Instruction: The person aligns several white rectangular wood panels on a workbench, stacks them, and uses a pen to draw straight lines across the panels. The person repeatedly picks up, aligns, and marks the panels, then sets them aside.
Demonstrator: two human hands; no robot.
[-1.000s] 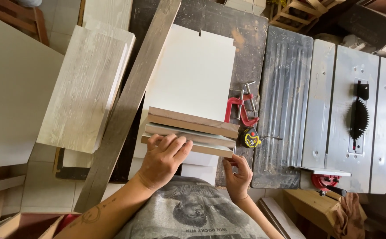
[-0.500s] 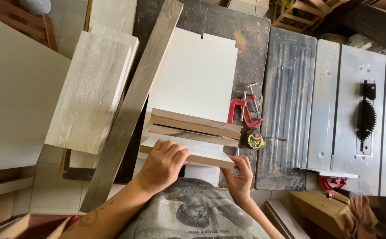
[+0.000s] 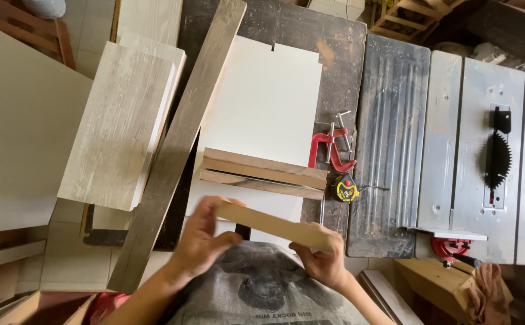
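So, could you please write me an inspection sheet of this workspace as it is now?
Surface: dark worn wooden workbench, a white flat panel lying on it.
Job's things: light wooden strip held at both ends; stack of brown wooden strips on the panel.
Clutter: red metal clamp, yellow tape measure, long grey plank, pale grained boards.
Hands: left hand and right hand both grip the strip.
Cables: nothing seen.
Surroundings: grey table saw with exposed blade, at right.
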